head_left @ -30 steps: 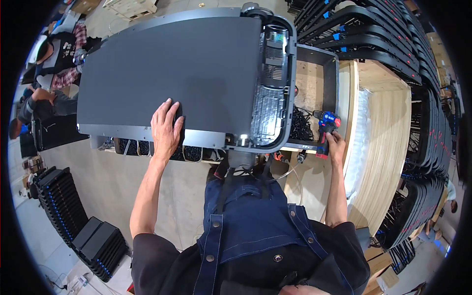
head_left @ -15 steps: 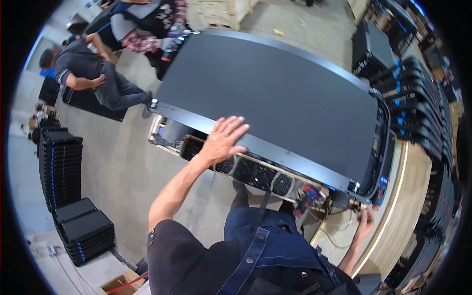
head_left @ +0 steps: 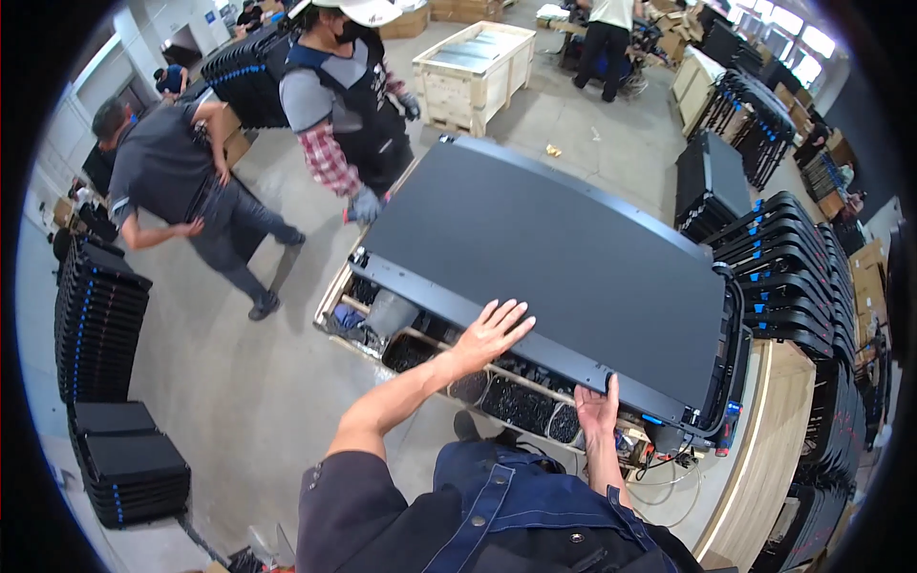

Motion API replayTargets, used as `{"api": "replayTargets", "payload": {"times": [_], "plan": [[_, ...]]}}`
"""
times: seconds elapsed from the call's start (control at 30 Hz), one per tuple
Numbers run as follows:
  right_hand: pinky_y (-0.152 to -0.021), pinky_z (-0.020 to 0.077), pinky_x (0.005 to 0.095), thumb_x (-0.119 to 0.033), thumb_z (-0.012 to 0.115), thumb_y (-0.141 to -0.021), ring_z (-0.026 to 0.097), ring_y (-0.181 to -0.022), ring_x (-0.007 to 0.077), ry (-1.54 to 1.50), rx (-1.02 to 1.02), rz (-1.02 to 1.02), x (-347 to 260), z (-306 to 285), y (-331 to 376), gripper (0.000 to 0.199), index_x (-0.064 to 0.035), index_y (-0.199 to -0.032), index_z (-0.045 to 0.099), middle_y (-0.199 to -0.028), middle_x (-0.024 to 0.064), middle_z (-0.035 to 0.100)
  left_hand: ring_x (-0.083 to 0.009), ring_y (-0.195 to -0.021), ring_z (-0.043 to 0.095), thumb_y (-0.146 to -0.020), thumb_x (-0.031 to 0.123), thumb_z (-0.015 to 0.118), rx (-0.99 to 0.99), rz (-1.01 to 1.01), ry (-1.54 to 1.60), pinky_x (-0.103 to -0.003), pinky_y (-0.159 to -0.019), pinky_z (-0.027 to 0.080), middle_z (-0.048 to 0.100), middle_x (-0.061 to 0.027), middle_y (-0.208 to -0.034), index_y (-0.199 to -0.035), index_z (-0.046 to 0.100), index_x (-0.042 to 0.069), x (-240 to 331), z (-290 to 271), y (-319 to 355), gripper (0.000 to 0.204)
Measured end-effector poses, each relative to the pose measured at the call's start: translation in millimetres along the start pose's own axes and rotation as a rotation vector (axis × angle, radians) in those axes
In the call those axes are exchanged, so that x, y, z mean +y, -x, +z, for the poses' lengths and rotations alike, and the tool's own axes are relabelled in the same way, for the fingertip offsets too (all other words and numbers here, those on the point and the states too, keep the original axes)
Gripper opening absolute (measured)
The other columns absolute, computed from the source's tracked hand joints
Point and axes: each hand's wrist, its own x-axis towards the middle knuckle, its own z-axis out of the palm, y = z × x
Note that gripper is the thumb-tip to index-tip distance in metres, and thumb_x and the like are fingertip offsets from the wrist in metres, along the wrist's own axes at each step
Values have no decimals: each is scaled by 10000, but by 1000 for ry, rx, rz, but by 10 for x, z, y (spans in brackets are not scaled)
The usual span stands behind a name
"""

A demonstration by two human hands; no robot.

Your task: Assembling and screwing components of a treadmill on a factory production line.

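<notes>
A large dark flat panel is seen across the centre of the frame, tilted so that its far corner reaches toward the upper middle and its near edge runs from centre left down to lower right. The left hand is laid flat on the panel's near edge, just below the centre of the frame, with the fingers spread and the palm down on the dark surface. The right hand is closed around the same near edge further toward the lower right, the thumb being set on top while the fingers are wrapped beneath and hidden. Under the panel a wooden frame filled with dark cables and parts is visible, and a wooden workbench is bent along the lower right. A blue denim apron is worn by the person at the bottom centre. At the panel's far left corner a gloved hand of a co-worker in a plaid-sleeved shirt is held touching or just beside the edge; which cannot be told. A second co-worker in a dark shirt is bent over at the upper left. Stacks of black trays are placed at the left, further black units are ranked at the right, and a wooden crate stands at the top centre.
</notes>
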Motion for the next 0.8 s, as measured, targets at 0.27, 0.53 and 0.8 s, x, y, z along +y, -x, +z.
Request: {"api": "replayTargets", "payload": {"times": [0.27, 0.53, 0.8], "plan": [[-902, 594, 377, -336, 753, -909, 649, -1107, 302, 49, -105, 64, -272, -28, 224, 446, -80, -1240, 601, -1150, 137, 655, -391, -1326, 494, -828, 82, 608, 13, 119, -67, -578, -1092, 387, 511, -194, -1442, -1421, 527, 87, -39, -316, -116, 598], [-822, 615, 394, -488, 680, -919, 697, -1056, 386, 391, -655, -605, -1634, 1544, 1530, 715, 57, -1348, 504, -1270, 261, 610, -266, -945, 703, -443, 76, 870, 170, 346, -66, -376, -833, 586, 717, -110, -1086, -1206, 699, 79, -481, -2893, -1684, 782], [-869, 597, 407, -357, 494, -1061, 722, -995, 314, 430, -571, 314, -944, 1131, -70, 434, 6, -1277, 595, -1085, 196, 716, -381, -1078, 648, -924, 589, 556, 141, 176, -145, -422, -925, 495, 657, -192, -1125, -1304, 630, 79, -1033, -2628, -3536, 640]]}}
